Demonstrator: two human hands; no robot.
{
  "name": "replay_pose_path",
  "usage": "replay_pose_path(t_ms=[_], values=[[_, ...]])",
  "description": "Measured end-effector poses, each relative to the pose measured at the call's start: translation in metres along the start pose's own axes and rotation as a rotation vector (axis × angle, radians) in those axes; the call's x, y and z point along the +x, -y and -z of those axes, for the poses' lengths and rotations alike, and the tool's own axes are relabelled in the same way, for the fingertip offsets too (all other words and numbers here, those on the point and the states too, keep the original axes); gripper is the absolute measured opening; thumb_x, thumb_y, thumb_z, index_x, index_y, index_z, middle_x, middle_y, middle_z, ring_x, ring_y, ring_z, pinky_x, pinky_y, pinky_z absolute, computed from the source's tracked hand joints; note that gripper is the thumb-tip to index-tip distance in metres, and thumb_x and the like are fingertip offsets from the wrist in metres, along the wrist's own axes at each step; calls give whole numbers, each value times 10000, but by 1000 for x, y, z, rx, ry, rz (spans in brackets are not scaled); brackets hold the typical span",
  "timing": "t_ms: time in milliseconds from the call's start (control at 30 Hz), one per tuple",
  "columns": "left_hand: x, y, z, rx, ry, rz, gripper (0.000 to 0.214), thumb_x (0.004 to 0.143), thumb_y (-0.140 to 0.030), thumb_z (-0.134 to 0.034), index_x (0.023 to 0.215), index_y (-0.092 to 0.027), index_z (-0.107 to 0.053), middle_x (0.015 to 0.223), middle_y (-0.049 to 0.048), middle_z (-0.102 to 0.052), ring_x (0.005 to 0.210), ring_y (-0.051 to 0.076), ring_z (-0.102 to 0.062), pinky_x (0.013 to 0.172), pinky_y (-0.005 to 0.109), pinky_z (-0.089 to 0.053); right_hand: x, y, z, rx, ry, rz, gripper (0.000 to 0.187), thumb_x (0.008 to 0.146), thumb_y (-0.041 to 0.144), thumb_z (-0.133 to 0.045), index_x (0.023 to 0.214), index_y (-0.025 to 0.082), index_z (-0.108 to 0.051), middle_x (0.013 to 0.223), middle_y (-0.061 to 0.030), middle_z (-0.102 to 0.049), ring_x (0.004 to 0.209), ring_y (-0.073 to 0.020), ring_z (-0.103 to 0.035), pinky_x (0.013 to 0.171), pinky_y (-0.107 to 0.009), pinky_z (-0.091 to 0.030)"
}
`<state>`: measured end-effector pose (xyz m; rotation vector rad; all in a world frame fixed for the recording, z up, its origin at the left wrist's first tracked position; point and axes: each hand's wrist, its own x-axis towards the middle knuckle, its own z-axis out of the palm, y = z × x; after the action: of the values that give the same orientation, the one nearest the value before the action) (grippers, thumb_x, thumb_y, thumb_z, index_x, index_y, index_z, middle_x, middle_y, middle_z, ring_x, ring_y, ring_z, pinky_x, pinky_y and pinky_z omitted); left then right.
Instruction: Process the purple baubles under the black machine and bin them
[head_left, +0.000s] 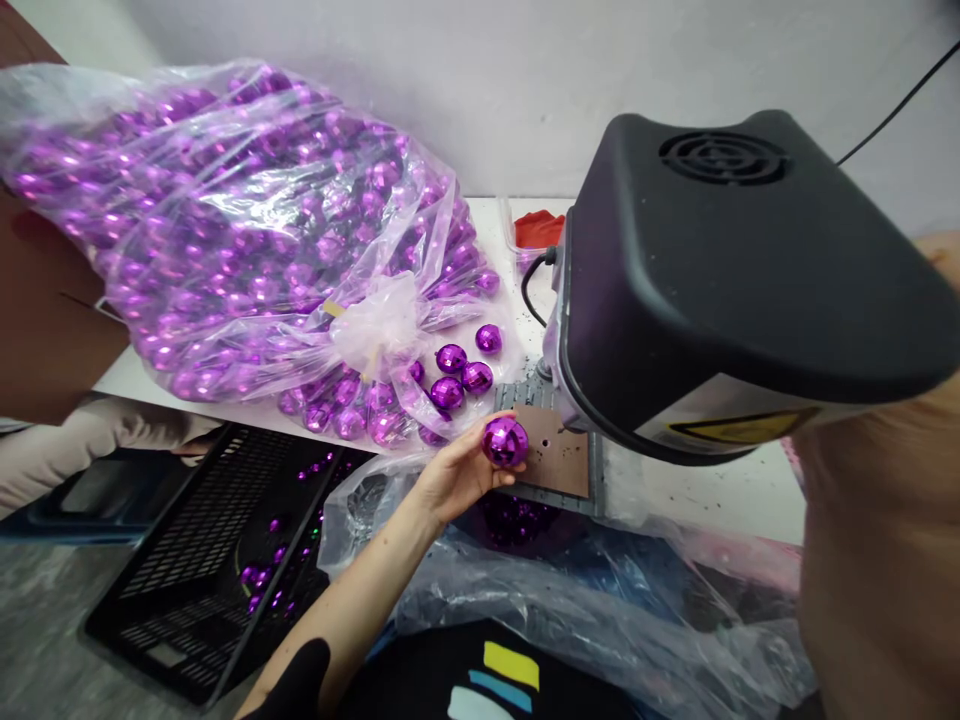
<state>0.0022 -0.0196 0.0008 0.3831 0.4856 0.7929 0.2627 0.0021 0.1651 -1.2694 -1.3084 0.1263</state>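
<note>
A shiny purple faceted ball ornament (505,442) is held in my left hand (469,465), with the fingers closed around it. This hand is over the left edge of a brown square plate (559,455) with a small hole, which lies on the grey grooved base of a black machine (735,270). Several loose purple balls (451,360) lie just behind the hand on the white table. My right hand does not show; a blurred skin-coloured shape (874,520) at the right edge looks like an arm beside the machine.
A big clear plastic bag (262,230) full of purple balls covers the table's left side. Below it stands a black crate (180,560) with purple bits inside. Clear plastic sheeting (585,610) drapes along the front edge. A red item (538,229) sits in a clear tub behind.
</note>
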Motion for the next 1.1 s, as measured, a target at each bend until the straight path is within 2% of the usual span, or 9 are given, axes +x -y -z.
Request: replay_pose_path(t_ms=[133, 267, 333, 433, 533, 633, 833, 1000, 1100], values=[[7, 4, -5, 223, -118, -129, 473, 860, -440, -751, 1273, -234, -651, 1075, 61, -729, 881, 174, -716, 717, 245, -554, 1, 2, -1, 26, -12, -3, 345, 895, 395, -601, 745, 90, -549, 651, 12, -363, 614, 41, -381, 553, -105, -286], [17, 11, -7, 547, -180, -275, 541, 752, -300, -855, 1245, -201, -654, 1153, 63, -715, 1087, 209, -655, 995, 325, -483, 1, 7, -1, -46, -15, 15, 304, 905, 352, -585, 753, 91, -549, 658, 15, -371, 626, 52, -361, 557, -89, -252], [21, 14, -7, 613, -172, -308, 495, 731, -305, -866, 1171, -181, -675, 1169, 72, -711, 1134, 227, -634, 1053, 362, -451, 1, 8, 0, -54, -2, 20, 313, 913, 363, -572, 756, 93, -547, 656, 17, -380, 620, 55, -357, 559, -96, -252], [23, 13, -6, 614, -206, -341, 476, 720, -326, -871, 1123, -177, -668, 1112, 61, -722, 1065, 206, -654, 998, 343, -492, 1, 9, 1, -38, 22, 7, 306, 908, 374, -585, 766, 105, -546, 611, 24, -381, 584, 46, -357, 542, -121, -242], [21, 8, -5, 545, -245, -306, 510, 714, -369, -870, 1125, -174, -639, 1053, 54, -720, 896, 175, -687, 815, 292, -560, 0, 8, 1, -32, 67, -24, 274, 920, 379, -569, 800, 133, -544, 550, 32, -389, 533, 20, -384, 518, -157, -248], [19, 5, -4, 540, -242, -244, 547, 719, -379, -862, 1166, -175, -621, 1046, 57, -711, 763, 152, -684, 664, 245, -546, 0, 8, 1, -8, 52, -4, 269, 917, 378, -569, 792, 141, -538, 525, 35, -396, 495, -1, -402, 493, -180, -244], [24, 13, -8, 802, -155, -312, 534, 775, -362, -826, 1236, -199, -611, 1131, 63, -704, 1033, 228, -655, 933, 347, -507, -2, 10, 1, -23, 65, -11, 261, 932, 373, -526, 795, 153, -504, 541, 35, -372, 497, -5, -422, 502, -180, -249], [32, 19, -13, 1240, -184, -417, 461, 817, -377, -780, 1221, -203, -641, 1160, 93, -694, 1066, 289, -634, 993, 434, -469, 0, 8, 0, -6, 53, -16, 283, 925, 388, -545, 785, 144, -507, 523, 39, -361, 484, -1, -407, 501, -184, -239], [37, 21, -13, 1353, -204, -472, 438, 840, -372, -749, 1229, -205, -635, 1191, 101, -679, 1053, 295, -632, 997, 454, -462, 1, 8, 0, -15, 52, -7, 291, 929, 404, -534, 794, 146, -521, 532, 35, -351, 498, 5, -410, 515, -180, -242]])
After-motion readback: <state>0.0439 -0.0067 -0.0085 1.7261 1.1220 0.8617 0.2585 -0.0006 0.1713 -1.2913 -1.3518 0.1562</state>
